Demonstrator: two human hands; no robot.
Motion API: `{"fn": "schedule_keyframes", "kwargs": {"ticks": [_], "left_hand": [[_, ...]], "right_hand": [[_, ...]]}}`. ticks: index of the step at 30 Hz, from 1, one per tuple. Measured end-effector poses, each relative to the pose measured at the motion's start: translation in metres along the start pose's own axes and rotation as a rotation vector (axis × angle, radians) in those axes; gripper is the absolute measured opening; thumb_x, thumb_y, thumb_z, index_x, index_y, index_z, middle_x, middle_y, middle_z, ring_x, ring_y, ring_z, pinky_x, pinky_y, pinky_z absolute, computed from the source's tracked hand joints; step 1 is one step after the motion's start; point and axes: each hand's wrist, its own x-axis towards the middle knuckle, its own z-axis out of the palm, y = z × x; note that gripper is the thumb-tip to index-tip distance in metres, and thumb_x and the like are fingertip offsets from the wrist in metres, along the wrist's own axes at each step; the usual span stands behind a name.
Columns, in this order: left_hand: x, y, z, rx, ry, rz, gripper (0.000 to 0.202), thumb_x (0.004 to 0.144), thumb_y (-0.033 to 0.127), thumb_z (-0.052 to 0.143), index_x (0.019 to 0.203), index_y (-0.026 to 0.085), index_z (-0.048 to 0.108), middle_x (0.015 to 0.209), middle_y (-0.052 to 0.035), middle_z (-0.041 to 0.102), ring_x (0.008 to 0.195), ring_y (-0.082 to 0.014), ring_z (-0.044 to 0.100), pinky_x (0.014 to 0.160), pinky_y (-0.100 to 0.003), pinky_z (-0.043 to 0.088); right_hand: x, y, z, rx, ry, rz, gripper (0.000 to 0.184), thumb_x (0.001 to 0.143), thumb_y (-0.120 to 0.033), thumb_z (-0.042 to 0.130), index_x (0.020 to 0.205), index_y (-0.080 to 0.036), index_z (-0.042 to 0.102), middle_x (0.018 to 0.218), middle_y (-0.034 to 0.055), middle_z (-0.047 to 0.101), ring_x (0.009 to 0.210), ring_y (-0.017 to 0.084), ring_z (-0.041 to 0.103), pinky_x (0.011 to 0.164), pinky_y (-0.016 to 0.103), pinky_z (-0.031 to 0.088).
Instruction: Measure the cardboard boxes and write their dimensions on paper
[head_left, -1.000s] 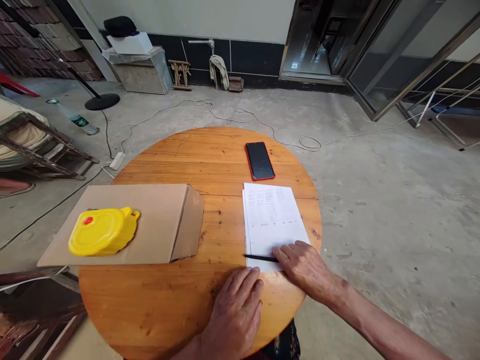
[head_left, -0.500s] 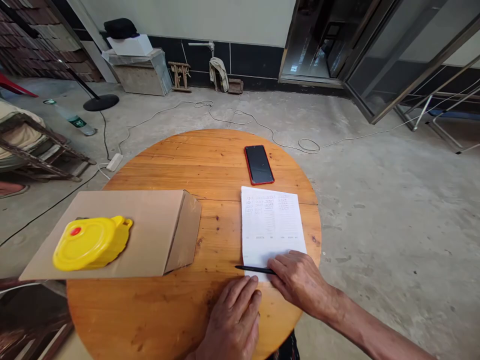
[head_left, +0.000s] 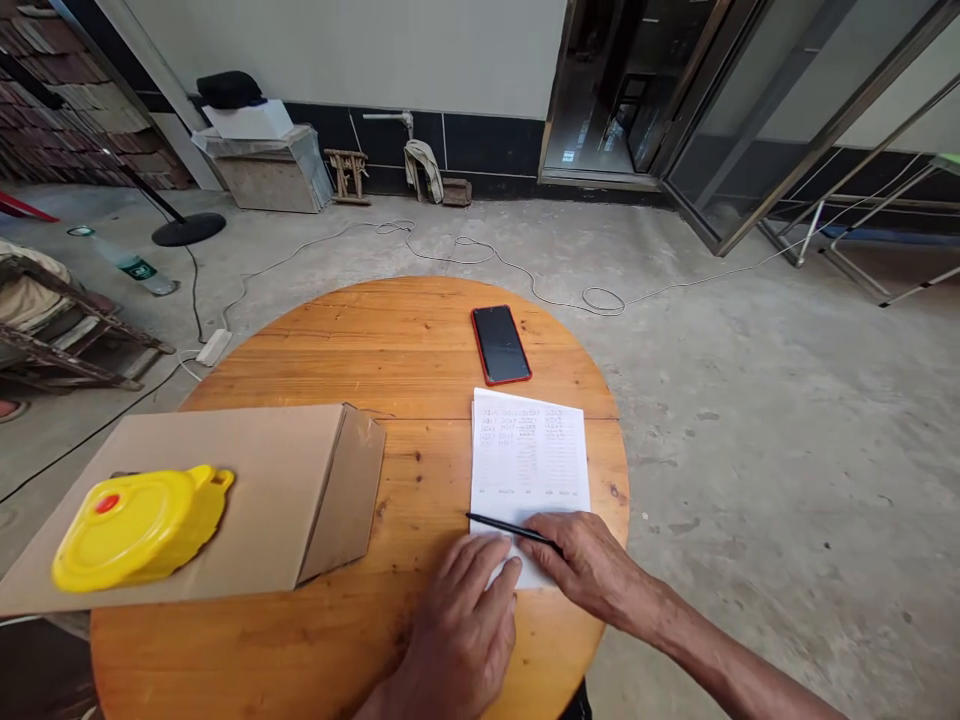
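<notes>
A black pen [head_left: 496, 524] lies across the lower part of a white sheaf of paper [head_left: 529, 455], its tip pointing left past the paper's edge. My right hand [head_left: 589, 562] rests on the lower right of the sheet, its thumb and fingers closed around the pen. At the sheet's lower left corner is my left hand [head_left: 466, 625], flat with fingers stretched forward, its fingertips on the paper. Rows of small handwriting fill the upper part of the page. Just beyond the paper lies a phone [head_left: 501, 345] in a red case, its screen dark.
On the round wooden table [head_left: 405, 345] a cardboard box [head_left: 262, 480] stands at the left, with a yellow plastic case [head_left: 135, 530] on top. A cable [head_left: 517, 270] winds over the concrete floor. A plastic bottle [head_left: 135, 268] and a wooden chair [head_left: 67, 320] are at the left.
My left hand has shifted forward onto the paper's lower corner. The pen is now tilted more, its tip raised up the page. The whole view has turned slightly right.
</notes>
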Motion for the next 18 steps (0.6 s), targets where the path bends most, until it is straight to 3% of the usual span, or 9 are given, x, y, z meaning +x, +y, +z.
{"fn": "schedule_keyframes", "kwargs": {"ticks": [4,7,9,12,18], "left_hand": [[0.004,0.0,0.01,0.001,-0.048,-0.031,0.027,0.089,0.005,0.045,0.108,0.015,0.062,0.105,-0.0103,0.067,0.099,-0.0245,0.062,0.09,-0.041,0.053],[0.003,0.0,0.012,-0.01,-0.047,-0.044,0.024,0.089,0.006,0.045,0.103,0.015,0.062,0.103,-0.0096,0.067,0.097,-0.0245,0.061,0.09,-0.041,0.053],[0.004,0.001,0.012,-0.019,-0.04,-0.049,0.024,0.088,0.005,0.045,0.102,0.016,0.062,0.1,-0.0089,0.066,0.095,-0.0239,0.06,0.088,-0.04,0.052],[0.007,0.001,0.012,-0.025,-0.011,-0.054,0.023,0.088,0.005,0.044,0.098,0.017,0.061,0.095,-0.0081,0.065,0.091,-0.0229,0.059,0.084,-0.038,0.051],[0.008,0.0,0.015,-0.048,0.026,-0.051,0.022,0.088,0.004,0.043,0.095,0.016,0.061,0.094,-0.0083,0.065,0.09,-0.0226,0.058,0.084,-0.038,0.049]], "right_hand": [[0.0,0.007,-0.011,0.119,0.051,-0.067,0.026,0.1,-0.026,0.045,0.088,-0.021,0.068,0.08,0.0004,0.073,0.072,0.016,0.067,0.063,0.023,0.048],[0.009,0.017,-0.022,0.025,0.311,-0.159,0.026,0.101,-0.025,0.045,0.107,-0.019,0.069,0.108,0.0089,0.074,0.1,0.021,0.069,0.087,0.032,0.055],[0.023,0.026,-0.026,-0.131,0.442,-0.222,0.029,0.1,-0.024,0.046,0.118,-0.018,0.068,0.13,0.0146,0.066,0.122,0.026,0.06,0.103,0.043,0.049],[0.047,0.038,-0.025,-0.293,0.462,-0.263,0.029,0.099,-0.023,0.05,0.121,-0.016,0.068,0.139,0.0167,0.06,0.134,0.031,0.052,0.108,0.051,0.045],[0.065,0.049,-0.011,-0.383,0.489,-0.311,0.027,0.097,-0.025,0.055,0.116,-0.013,0.071,0.134,0.0185,0.065,0.131,0.034,0.054,0.106,0.054,0.047]]}}
